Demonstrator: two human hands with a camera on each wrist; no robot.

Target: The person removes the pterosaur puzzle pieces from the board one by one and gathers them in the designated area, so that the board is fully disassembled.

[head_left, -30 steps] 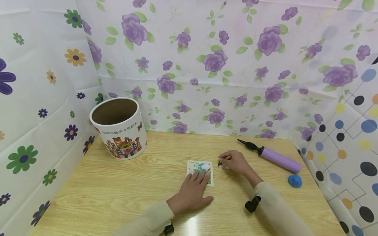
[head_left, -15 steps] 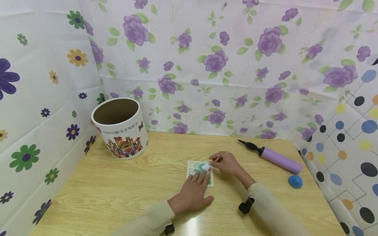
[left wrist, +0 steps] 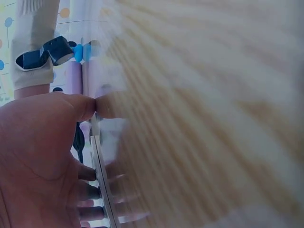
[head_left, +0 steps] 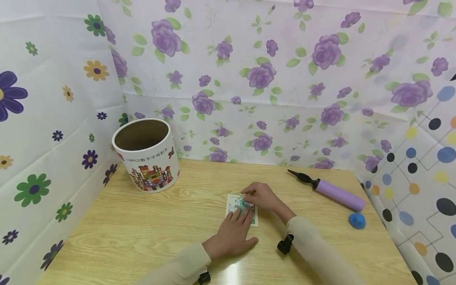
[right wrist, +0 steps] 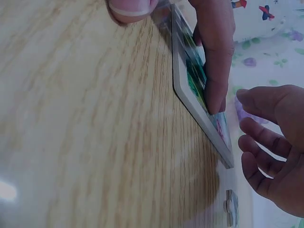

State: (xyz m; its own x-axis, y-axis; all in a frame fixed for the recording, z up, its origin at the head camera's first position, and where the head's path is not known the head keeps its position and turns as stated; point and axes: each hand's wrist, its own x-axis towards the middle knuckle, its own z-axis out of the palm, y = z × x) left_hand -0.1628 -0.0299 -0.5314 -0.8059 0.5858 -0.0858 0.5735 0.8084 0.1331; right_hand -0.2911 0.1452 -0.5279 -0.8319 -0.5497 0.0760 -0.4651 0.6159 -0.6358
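- Left hand (head_left: 233,235): fingers straight and slightly apart, lying over the near part of the puzzle board; thumb spread off to the side, at the tabletop (head_left: 142,221).
- Right hand (head_left: 261,196): fingers curled over the board's far right area; whether they pinched a piece, I could not tell.
- Puzzle board (right wrist: 195,109): flat on the tabletop under both hands. Looked thin, light and stiff, likely to skid if nudged; best steadied by flat fingers or lifted by its pale rim.
- Puzzle piece (right wrist: 232,209): lay loose just off the board's right side. Probably light and rigid, awkward to pick up flat; a fingertip pinch on opposite edges seemed right.
- In the way: the hands themselves, which hid much of the picture.
- Farther right: purple hand pump (head_left: 338,194), black nozzle pointing back and left; blue object (head_left: 357,221) near its thick end. Neither blocked the board.
- Back left: large printed bucket (head_left: 151,174), upright, well apart.
- Behind: flowered cloth (head_left: 213,79).
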